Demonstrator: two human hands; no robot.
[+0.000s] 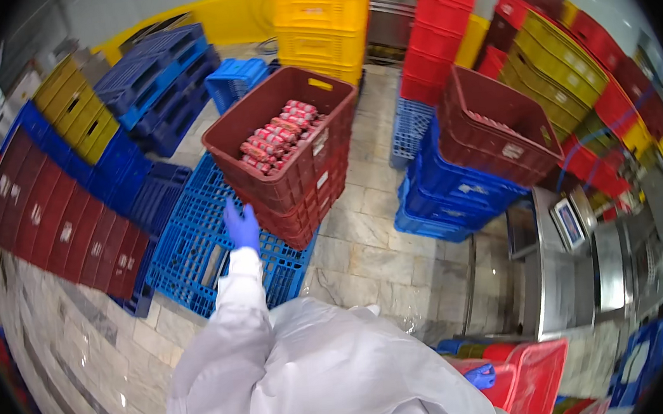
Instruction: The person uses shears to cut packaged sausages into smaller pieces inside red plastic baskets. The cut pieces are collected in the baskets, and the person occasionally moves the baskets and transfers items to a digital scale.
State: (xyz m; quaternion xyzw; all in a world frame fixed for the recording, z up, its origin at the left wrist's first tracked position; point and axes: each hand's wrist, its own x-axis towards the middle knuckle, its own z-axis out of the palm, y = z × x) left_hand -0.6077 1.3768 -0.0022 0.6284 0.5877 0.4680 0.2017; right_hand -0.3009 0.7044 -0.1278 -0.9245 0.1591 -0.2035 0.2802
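Observation:
My left hand [241, 223], in a blue glove with its fingers apart, holds nothing above a blue plastic pallet [186, 247]. Close to its right, a stack of dark red plastic crates [284, 193] stands on the pallet; the top one holds many red-and-white wrapped packages [282, 135]. My right hand [480, 376], also in a blue glove, is at the lower right by a red plastic crate [535, 378]. Its fingers look curled at the crate's edge, partly hidden, and its grip is unclear.
Blue crates [453, 197] under a dark red crate [495, 130] stand to the right, near a steel table [561, 300] with a scale display [569, 224]. Dark red crates [64, 222] and stacked blue pallets [157, 75] are on the left. Yellow crates [323, 26] stand ahead.

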